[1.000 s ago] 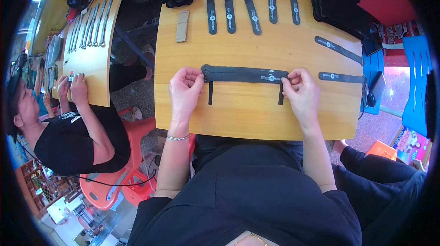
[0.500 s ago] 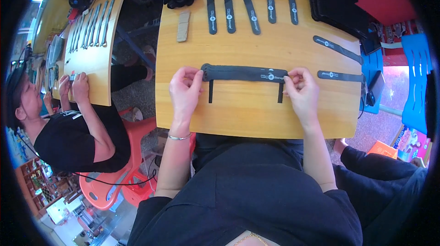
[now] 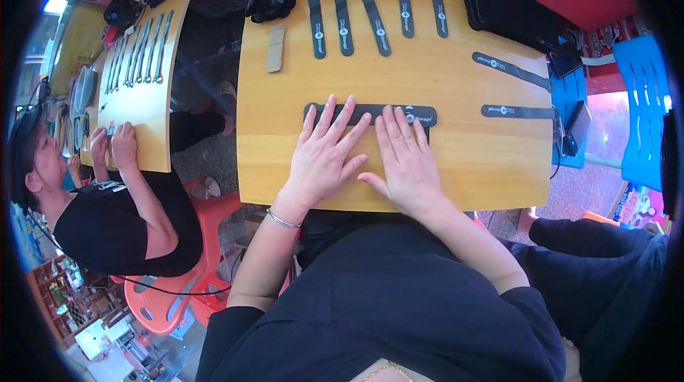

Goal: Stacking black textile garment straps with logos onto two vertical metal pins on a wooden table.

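In front of me a short stack of black hook-and-loop straps with pale print lies crosswise on the wooden table. My left hand rests flat on its left part, fingers spread. Beside it, my right hand lies flat over the right part with fingers stretched out. Between them the hands cover much of the stack and most of two thin black strips at its near edge. How many straps are layered there I cannot tell.
Several single straps lie along the far side, and two more, including a lower strap, at the right. A cardboard piece sits far left. Black bundles stand at the back corners. A co-worker sits at another table leftward.
Both hands have let go of the stack's ends and moved inward, now lying flat on top of it. The view has shifted slightly.
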`<state>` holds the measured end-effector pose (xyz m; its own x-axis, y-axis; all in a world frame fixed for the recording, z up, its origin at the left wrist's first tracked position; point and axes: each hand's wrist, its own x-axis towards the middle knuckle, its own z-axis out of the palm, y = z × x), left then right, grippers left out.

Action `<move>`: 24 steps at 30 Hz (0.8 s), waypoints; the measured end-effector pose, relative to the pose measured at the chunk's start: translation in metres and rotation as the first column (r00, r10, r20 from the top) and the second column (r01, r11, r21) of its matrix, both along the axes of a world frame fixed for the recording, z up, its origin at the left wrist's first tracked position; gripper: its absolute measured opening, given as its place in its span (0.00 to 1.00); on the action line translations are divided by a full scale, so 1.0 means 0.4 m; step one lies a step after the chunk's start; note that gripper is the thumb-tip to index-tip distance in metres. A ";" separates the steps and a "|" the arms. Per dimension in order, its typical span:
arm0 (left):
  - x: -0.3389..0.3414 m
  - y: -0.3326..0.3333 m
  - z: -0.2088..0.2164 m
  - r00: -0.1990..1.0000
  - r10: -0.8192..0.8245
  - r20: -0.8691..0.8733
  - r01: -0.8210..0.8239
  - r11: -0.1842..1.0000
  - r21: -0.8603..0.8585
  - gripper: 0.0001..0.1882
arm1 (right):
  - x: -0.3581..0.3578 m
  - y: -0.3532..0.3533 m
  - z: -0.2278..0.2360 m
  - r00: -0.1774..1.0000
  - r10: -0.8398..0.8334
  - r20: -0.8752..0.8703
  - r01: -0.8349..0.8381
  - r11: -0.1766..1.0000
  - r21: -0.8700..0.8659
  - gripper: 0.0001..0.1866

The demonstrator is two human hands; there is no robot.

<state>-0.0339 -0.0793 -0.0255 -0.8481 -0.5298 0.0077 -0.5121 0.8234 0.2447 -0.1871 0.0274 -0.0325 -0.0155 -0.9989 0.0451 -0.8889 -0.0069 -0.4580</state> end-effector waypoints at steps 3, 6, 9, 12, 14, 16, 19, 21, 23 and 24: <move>0.003 -0.004 0.001 1.000 -0.019 0.022 0.019 1.000 -0.009 0.33 | -0.011 0.028 -0.001 0.991 -0.060 -0.119 0.063 0.998 0.017 0.50; 0.007 -0.006 -0.002 0.999 -0.017 0.029 0.018 1.000 -0.021 0.34 | -0.023 0.049 0.013 0.978 -0.127 -0.168 0.138 0.989 0.054 0.51; 0.006 -0.005 -0.003 1.000 -0.011 0.004 0.011 0.999 -0.036 0.35 | -0.041 0.062 0.025 0.964 -0.172 -0.204 0.186 0.981 0.050 0.51; 0.006 -0.005 0.003 0.999 -0.021 0.038 0.022 0.999 -0.026 0.35 | -0.056 0.074 0.027 0.954 -0.176 -0.241 0.193 0.980 0.047 0.49; 0.001 -0.001 0.016 0.999 -0.017 0.051 0.018 1.000 -0.025 0.36 | -0.074 0.071 0.024 0.969 -0.181 -0.167 0.189 0.982 0.033 0.47; -0.008 0.001 0.027 0.998 -0.011 0.067 0.013 1.000 -0.023 0.38 | -0.107 0.074 0.026 0.969 -0.176 -0.172 0.180 0.984 0.005 0.46; -0.045 0.013 0.041 0.992 -0.117 -0.040 0.115 0.992 -0.046 0.39 | -0.109 0.049 0.036 0.975 -0.120 -0.188 0.113 0.993 -0.045 0.45; -0.069 0.022 0.022 0.988 -0.155 -0.026 0.154 0.987 -0.040 0.37 | -0.105 0.053 0.033 0.976 -0.074 -0.205 0.062 0.996 -0.067 0.45; -0.087 0.024 -0.002 0.979 -0.204 -0.025 0.204 0.979 0.002 0.33 | -0.108 0.053 0.007 0.973 -0.093 -0.213 0.103 0.994 0.036 0.43; -0.087 0.023 -0.005 0.977 -0.211 -0.028 0.211 0.977 -0.003 0.33 | -0.108 0.050 0.006 0.971 -0.101 -0.216 0.110 0.993 0.032 0.43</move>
